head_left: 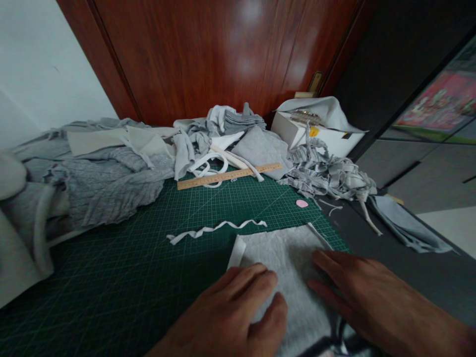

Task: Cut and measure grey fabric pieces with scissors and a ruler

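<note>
A light grey piece of fabric [286, 253] lies flat on the green cutting mat [122, 277] near the front edge. My left hand [230, 312] rests palm down on its left part, fingers stretched out. My right hand [357, 292] lies flat on its right side, fingers extended toward the left. Neither hand holds anything. Just beyond the fabric lies a wavy white strip [215, 229]. A small pink disc [301, 203] sits on the mat farther back.
A wooden ruler [229, 176] lies across the mat's far end. Heaps of grey cloth [107, 173] fill the left and back, tangled strips [327, 171] the right. A white box [316, 131] stands by the wooden door [223, 54].
</note>
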### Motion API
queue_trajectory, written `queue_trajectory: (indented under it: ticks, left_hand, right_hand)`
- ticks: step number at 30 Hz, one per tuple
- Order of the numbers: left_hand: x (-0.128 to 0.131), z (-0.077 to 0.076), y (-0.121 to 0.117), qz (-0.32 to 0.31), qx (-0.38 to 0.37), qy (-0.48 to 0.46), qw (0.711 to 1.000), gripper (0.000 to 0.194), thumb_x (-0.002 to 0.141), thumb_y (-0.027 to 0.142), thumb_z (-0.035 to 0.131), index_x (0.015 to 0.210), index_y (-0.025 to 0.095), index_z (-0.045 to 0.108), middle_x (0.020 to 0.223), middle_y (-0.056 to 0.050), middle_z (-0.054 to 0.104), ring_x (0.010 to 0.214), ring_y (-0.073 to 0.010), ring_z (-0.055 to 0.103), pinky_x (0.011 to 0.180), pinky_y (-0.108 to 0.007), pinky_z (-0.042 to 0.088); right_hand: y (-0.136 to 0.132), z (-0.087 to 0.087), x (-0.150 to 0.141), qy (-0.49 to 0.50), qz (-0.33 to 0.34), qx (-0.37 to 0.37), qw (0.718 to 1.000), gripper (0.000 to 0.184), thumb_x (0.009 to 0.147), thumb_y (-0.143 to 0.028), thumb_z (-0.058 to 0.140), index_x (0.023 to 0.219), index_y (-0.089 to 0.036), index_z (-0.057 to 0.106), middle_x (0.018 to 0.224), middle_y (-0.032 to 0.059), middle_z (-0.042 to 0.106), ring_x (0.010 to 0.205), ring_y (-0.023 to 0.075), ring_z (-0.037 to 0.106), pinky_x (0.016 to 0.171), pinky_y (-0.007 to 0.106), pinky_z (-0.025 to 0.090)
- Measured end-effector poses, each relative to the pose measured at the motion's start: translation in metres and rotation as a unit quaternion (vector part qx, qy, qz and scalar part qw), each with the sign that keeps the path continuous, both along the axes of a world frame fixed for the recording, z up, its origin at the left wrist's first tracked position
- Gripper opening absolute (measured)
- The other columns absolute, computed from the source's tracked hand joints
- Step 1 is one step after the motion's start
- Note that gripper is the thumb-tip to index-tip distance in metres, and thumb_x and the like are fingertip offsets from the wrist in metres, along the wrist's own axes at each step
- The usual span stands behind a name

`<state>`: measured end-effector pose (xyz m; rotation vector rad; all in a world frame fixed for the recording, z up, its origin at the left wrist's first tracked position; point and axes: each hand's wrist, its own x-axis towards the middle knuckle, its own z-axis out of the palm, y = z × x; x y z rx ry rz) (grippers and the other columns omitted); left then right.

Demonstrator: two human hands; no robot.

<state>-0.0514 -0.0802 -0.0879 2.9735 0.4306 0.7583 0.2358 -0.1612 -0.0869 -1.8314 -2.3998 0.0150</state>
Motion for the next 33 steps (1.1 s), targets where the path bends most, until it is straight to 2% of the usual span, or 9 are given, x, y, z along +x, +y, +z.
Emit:
queue_trajectory:
  ticks: [4, 8, 11, 16, 21, 23, 25, 28, 33]
  left_hand:
    - [0.016, -0.023, 0.002, 0.054, 0.002, 0.042, 0.998, 0.037, 0.104, 0.021, 0.047, 0.135, 0.024, 0.068, 0.146, -0.006, 0.068, 0.138, -0.0221, 0.062, 0.108, -0.032, 0.059]
    - [0.005, -0.037, 0.002, 0.064, 0.058, 0.09, 0.992, 0.044, 0.101, 0.021, 0.055, 0.144, 0.017, 0.062, 0.154, -0.013, 0.062, 0.149, -0.0305, 0.052, 0.121, -0.041, 0.049]
    - [-0.011, -0.032, 0.002, 0.101, 0.08, 0.11, 0.986, 0.054, 0.1, 0.025, 0.056, 0.152, 0.011, 0.055, 0.159, -0.017, 0.057, 0.149, -0.0333, 0.052, 0.121, -0.042, 0.049]
    - [-0.028, -0.024, 0.007, 0.193, 0.104, 0.133, 0.967, 0.05, 0.1, 0.02, 0.046, 0.146, 0.008, 0.062, 0.151, -0.02, 0.064, 0.141, -0.0314, 0.061, 0.113, -0.042, 0.056]
    - [-0.032, -0.015, 0.009, 0.216, 0.157, 0.155, 0.951, 0.049, 0.102, 0.019, 0.036, 0.133, 0.001, 0.07, 0.138, -0.027, 0.07, 0.134, -0.0374, 0.066, 0.113, -0.051, 0.055]
    - [-0.029, -0.011, 0.009, 0.199, 0.165, 0.158, 0.953, 0.049, 0.103, 0.019, 0.036, 0.13, -0.001, 0.071, 0.137, -0.028, 0.07, 0.135, -0.0383, 0.064, 0.113, -0.051, 0.054]
    - [-0.024, -0.008, 0.008, 0.156, 0.155, 0.153, 0.964, 0.047, 0.103, 0.019, 0.038, 0.135, 0.004, 0.069, 0.142, -0.023, 0.069, 0.139, -0.0346, 0.062, 0.113, -0.047, 0.054]
    - [-0.016, -0.013, 0.007, 0.076, 0.103, 0.15, 0.98, 0.049, 0.103, 0.015, 0.043, 0.149, 0.013, 0.059, 0.156, -0.016, 0.06, 0.144, -0.0284, 0.057, 0.113, -0.039, 0.053]
    - [-0.013, -0.042, 0.003, 0.11, 0.064, 0.104, 0.986, 0.052, 0.102, 0.015, 0.044, 0.153, 0.011, 0.052, 0.16, -0.017, 0.055, 0.153, -0.0312, 0.045, 0.122, -0.044, 0.046]
  right_hand:
    - [0.016, 0.012, -0.015, 0.004, 0.056, 0.027, 0.998, 0.011, 0.1, -0.023, 0.062, 0.09, -0.026, 0.061, 0.077, 0.0025, 0.073, 0.057, 0.024, 0.072, 0.051, 0.036, 0.054]
    - [0.036, 0.019, -0.042, 0.052, 0.135, 0.042, 0.989, 0.012, 0.103, -0.018, 0.058, 0.1, -0.022, 0.069, 0.093, 0.0073, 0.075, 0.081, 0.0239, 0.074, 0.07, 0.035, 0.061]
    - [0.047, 0.014, -0.055, 0.068, 0.193, 0.048, 0.978, 0.019, 0.102, -0.013, 0.058, 0.114, -0.02, 0.072, 0.109, 0.0098, 0.076, 0.1, 0.0252, 0.073, 0.09, 0.038, 0.062]
    - [0.056, 0.008, -0.064, 0.046, 0.225, 0.031, 0.973, 0.035, 0.104, -0.018, 0.059, 0.138, -0.014, 0.066, 0.132, 0.0149, 0.07, 0.118, 0.0295, 0.069, 0.099, 0.043, 0.062]
    - [0.07, 0.013, -0.064, 0.062, 0.197, -0.024, 0.978, 0.039, 0.106, -0.026, 0.059, 0.143, -0.012, 0.062, 0.121, 0.0129, 0.069, 0.101, 0.0269, 0.071, 0.087, 0.042, 0.066]
    - [0.088, 0.015, -0.057, 0.061, 0.192, -0.024, 0.979, 0.038, 0.105, -0.028, 0.061, 0.139, -0.013, 0.065, 0.117, 0.0132, 0.068, 0.1, 0.0282, 0.07, 0.082, 0.042, 0.066]
    - [0.116, 0.019, -0.047, 0.021, 0.157, 0.022, 0.987, 0.031, 0.105, -0.026, 0.06, 0.131, -0.011, 0.069, 0.121, 0.0171, 0.068, 0.111, 0.0331, 0.068, 0.093, 0.049, 0.062]
    - [0.17, 0.027, -0.034, -0.007, 0.156, 0.078, 0.985, 0.031, 0.111, -0.016, 0.043, 0.119, -0.012, 0.073, 0.12, 0.0169, 0.072, 0.113, 0.0291, 0.068, 0.102, 0.044, 0.056]
    - [0.244, 0.035, -0.035, -0.091, 0.141, 0.098, 0.981, 0.026, 0.1, -0.007, 0.052, 0.118, -0.01, 0.07, 0.119, 0.0181, 0.074, 0.112, 0.0318, 0.063, 0.091, 0.041, 0.05]
